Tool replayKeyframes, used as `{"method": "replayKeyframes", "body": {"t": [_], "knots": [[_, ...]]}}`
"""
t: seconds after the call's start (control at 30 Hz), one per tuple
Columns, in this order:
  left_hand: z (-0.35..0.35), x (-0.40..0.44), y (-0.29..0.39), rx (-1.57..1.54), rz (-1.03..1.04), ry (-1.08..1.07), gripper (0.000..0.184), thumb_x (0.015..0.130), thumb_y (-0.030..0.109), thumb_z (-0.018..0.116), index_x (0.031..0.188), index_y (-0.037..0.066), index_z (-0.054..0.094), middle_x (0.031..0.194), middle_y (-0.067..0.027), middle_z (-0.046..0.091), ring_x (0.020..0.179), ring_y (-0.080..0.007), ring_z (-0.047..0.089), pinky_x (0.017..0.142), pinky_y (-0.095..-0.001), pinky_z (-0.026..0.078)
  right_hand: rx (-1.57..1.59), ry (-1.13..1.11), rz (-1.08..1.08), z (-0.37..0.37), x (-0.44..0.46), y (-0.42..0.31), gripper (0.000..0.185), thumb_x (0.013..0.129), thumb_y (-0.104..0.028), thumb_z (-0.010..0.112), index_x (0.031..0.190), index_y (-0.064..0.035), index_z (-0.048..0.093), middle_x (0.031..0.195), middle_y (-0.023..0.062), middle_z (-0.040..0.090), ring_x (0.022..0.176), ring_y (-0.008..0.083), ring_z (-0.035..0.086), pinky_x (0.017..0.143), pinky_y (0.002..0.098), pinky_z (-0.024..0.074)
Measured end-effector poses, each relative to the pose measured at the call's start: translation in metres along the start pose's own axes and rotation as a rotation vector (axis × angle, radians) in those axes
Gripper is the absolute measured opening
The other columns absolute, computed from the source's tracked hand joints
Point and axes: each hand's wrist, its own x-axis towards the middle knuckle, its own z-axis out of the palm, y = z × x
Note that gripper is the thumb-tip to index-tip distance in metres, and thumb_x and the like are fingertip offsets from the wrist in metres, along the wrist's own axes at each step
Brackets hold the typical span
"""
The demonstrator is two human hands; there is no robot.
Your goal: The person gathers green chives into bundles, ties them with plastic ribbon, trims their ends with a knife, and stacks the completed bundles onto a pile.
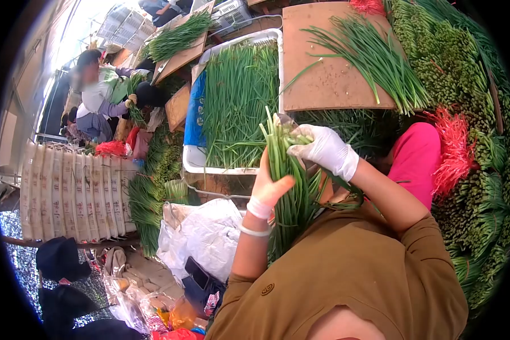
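Note:
A thick bunch of garlic chives stands nearly upright in front of my chest, stem ends up, leaves hanging down. My left hand is wrapped around it from the side, thumb across the stalks; a white band circles that wrist. My right hand, in a white glove, is closed on a few stems at the upper right of the bunch; its fingertips are partly hidden. Just beyond my hands, a white crate holds a dense layer of chives. More loose chives lie on a brown board beside the crate.
Stacked chive bundles line the right side, with red ties on them. More bundles lie at left, by a white sack and a row of printed pale strips. Another person holds greens at upper left.

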Motion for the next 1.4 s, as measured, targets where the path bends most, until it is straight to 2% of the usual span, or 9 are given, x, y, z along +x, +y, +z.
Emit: {"method": "replayKeyframes", "body": {"t": [0.17,0.47,0.63,0.7,0.87,0.97,1.2,1.33,1.4], "knots": [[0.008,0.022,0.016,-0.136,-0.010,0.214,0.046,0.077,0.003,0.064,0.121,-0.001,0.049,0.100,-0.0069,0.060,0.089,-0.0171,0.060,0.080,-0.0307,0.050,0.294,0.070,-0.005,-0.010,-0.009,-0.002,0.019,0.083,-0.009,0.068,0.099,-0.0022,0.061,0.086,0.0003,0.062,0.078,0.0066,0.054,0.070,0.0227,0.0453],[0.033,0.026,0.015,-0.194,0.004,0.161,0.050,0.079,0.005,0.061,0.126,0.000,0.045,0.109,-0.0100,0.058,0.090,-0.0195,0.060,0.080,-0.0327,0.051,0.114,0.213,-0.104,-0.006,-0.005,0.021,0.011,0.084,-0.014,0.066,0.089,-0.0057,0.060,0.076,-0.0009,0.058,0.071,0.0073,0.051,0.064,0.0251,0.0454],[0.037,0.028,0.002,-0.271,-0.053,0.013,0.062,0.082,0.013,0.059,0.138,0.003,0.035,0.116,-0.0098,0.054,0.097,-0.0224,0.058,0.082,-0.0364,0.050,-0.224,0.328,-0.070,-0.010,-0.017,0.010,0.030,0.082,-0.036,0.066,0.091,-0.0071,0.061,0.078,0.0150,0.063,0.070,0.0258,0.061,0.066,0.0358,0.0488],[0.033,0.028,-0.007,-0.028,-0.003,0.055,0.056,0.089,0.024,0.055,0.137,0.005,0.035,0.104,-0.0094,0.057,0.088,-0.0226,0.058,0.077,-0.0365,0.051,-0.296,0.317,-0.063,-0.015,-0.022,0.006,0.041,0.075,-0.045,0.065,0.098,-0.0104,0.063,0.088,0.0169,0.067,0.080,0.0362,0.064,0.071,0.0414,0.0501],[0.040,0.048,-0.015,0.398,0.147,-0.045,0.069,0.077,0.004,0.056,0.140,-0.002,0.030,0.126,-0.0148,0.047,0.106,-0.0263,0.050,0.096,-0.0370,0.041,-0.428,0.440,-0.137,-0.010,-0.021,0.023,0.030,0.069,-0.031,0.065,0.087,-0.0075,0.064,0.075,0.0180,0.064,0.072,0.0384,0.062,0.065,0.0456,0.0489],[0.077,0.046,0.007,0.556,0.215,-0.150,0.065,0.087,0.029,0.058,0.141,0.003,0.033,0.125,-0.0227,0.051,0.109,-0.0325,0.054,0.103,-0.0373,0.037,-0.407,0.540,-0.122,-0.007,-0.025,0.028,0.030,0.068,-0.030,0.067,0.087,-0.0061,0.064,0.074,0.0185,0.064,0.071,0.0378,0.062,0.064,0.0448,0.0490],[0.081,0.068,0.006,0.530,0.226,-0.258,0.063,0.087,0.021,0.058,0.141,0.001,0.032,0.124,-0.0206,0.053,0.110,-0.0312,0.053,0.098,-0.0363,0.040,-0.133,0.458,0.047,-0.020,-0.058,0.012,0.039,0.074,-0.035,0.068,0.097,-0.0042,0.062,0.078,0.0189,0.064,0.074,0.0365,0.063,0.064,0.0437,0.0483],[0.083,0.075,0.008,0.561,0.256,-0.302,0.066,0.086,0.020,0.060,0.142,0.000,0.030,0.127,-0.0209,0.051,0.114,-0.0303,0.050,0.100,-0.0356,0.037,-0.349,0.802,-0.227,-0.048,-0.039,0.006,0.030,0.083,-0.034,0.063,0.089,-0.0049,0.059,0.077,0.0124,0.064,0.066,0.0241,0.063,0.061,0.0373,0.0482],[0.084,0.078,0.006,0.580,0.259,-0.337,0.068,0.086,0.020,0.061,0.142,0.000,0.029,0.129,-0.0210,0.049,0.116,-0.0299,0.049,0.102,-0.0353,0.036,0.084,0.861,-0.484,-0.086,-0.053,-0.046,0.023,0.088,-0.027,0.060,0.091,-0.0051,0.057,0.073,0.0065,0.061,0.065,0.0162,0.060,0.060,0.0326,0.0481]]}}
